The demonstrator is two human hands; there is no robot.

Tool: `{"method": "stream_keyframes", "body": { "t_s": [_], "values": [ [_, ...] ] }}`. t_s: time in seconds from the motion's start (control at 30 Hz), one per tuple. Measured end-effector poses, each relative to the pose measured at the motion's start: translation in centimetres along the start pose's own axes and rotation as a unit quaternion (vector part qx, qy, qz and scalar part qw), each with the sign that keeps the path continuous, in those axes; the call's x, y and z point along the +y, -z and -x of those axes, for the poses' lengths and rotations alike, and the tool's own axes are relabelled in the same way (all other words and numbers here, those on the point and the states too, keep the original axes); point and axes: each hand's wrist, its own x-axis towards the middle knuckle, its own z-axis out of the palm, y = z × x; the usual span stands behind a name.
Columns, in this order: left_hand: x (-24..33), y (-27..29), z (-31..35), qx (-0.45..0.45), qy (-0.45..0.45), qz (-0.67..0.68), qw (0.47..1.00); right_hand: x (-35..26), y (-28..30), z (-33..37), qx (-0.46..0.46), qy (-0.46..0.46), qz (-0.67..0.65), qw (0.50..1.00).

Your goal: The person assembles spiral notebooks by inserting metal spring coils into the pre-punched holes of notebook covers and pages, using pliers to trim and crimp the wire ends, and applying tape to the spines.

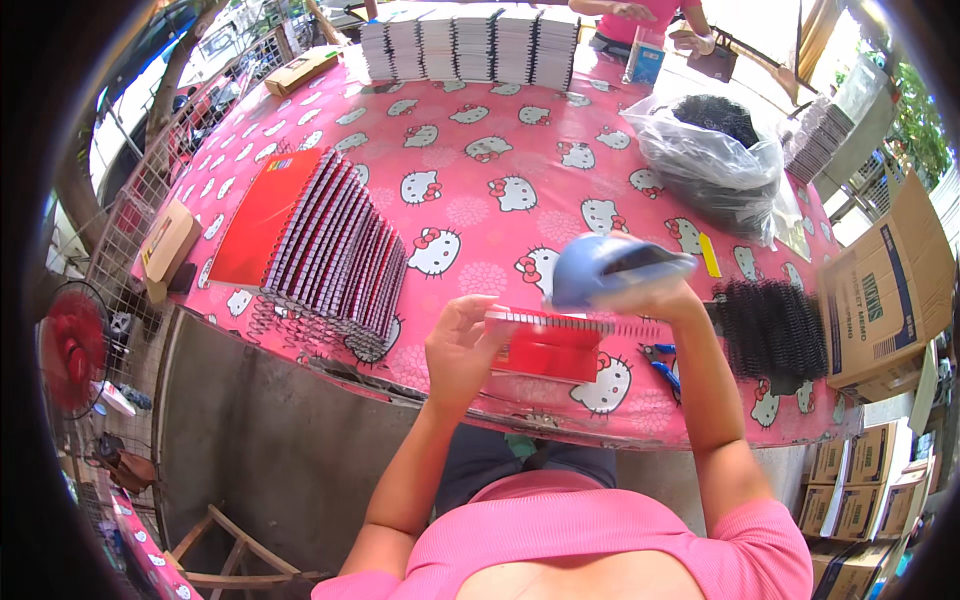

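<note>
In my left hand (pixel 462 350), fingers are closed on the left end of a red notebook (pixel 545 350) near the table's front edge. Its punched edge faces away from me. A thin spiral coil (pixel 640 329), smeared by motion, sticks out to the right of that edge. Just above the coil, my right hand (pixel 655 298) grips a blue rounded object (pixel 600 268) with a dark hollow. Blur hides its exact kind and some of my fingers. Blue-handled cutting pliers (pixel 664 372) lie to the right of the notebook.
Red spiral notebooks (pixel 330 230) stand piled at left. Black coils (pixel 770 335) lie at right beside a cardboard box (pixel 885 300). Farther back are a plastic bag of black coils (pixel 710 165), a yellow strip (pixel 709 255), stacked notebooks (pixel 470 48) and another person (pixel 650 25).
</note>
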Motion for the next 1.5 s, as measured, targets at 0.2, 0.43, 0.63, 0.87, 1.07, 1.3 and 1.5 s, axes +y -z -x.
{"method": "stream_keyframes", "body": {
  "t_s": [0.2, 0.43, 0.63, 0.87, 1.07, 1.3, 1.5],
  "values": [
    [0.4, 1.5, 0.0, -0.016, 0.044, -0.043, 0.998, -0.3, -0.5, -1.7, -0.024, -0.018, 0.171, 0.985],
    [-0.6, 2.2, -0.9, -0.061, 0.019, 0.072, 0.995, 3.0, 2.9, 1.3, 0.203, -0.147, 0.543, 0.801],
    [4.2, -0.8, -0.8, -0.057, -0.173, -0.096, 0.978, 2.1, 3.0, 9.6, 0.156, -0.101, 0.620, 0.762],
    [1.3, -1.7, 2.4, -0.191, -0.173, -0.247, 0.934, 1.6, -2.2, 17.6, 0.142, -0.167, 0.517, 0.827],
    [0.8, -2.0, 2.6, -0.104, -0.198, -0.231, 0.947, -4.8, -7.8, 11.5, 0.131, -0.038, 0.363, 0.922],
    [1.1, -2.2, 2.6, -0.090, -0.184, -0.218, 0.954, -4.8, -9.0, 10.1, 0.104, -0.106, 0.233, 0.961],
    [1.0, -2.2, 2.3, -0.103, -0.228, -0.257, 0.933, -4.6, -9.3, 10.0, 0.125, -0.061, 0.280, 0.950]
  ]
}}
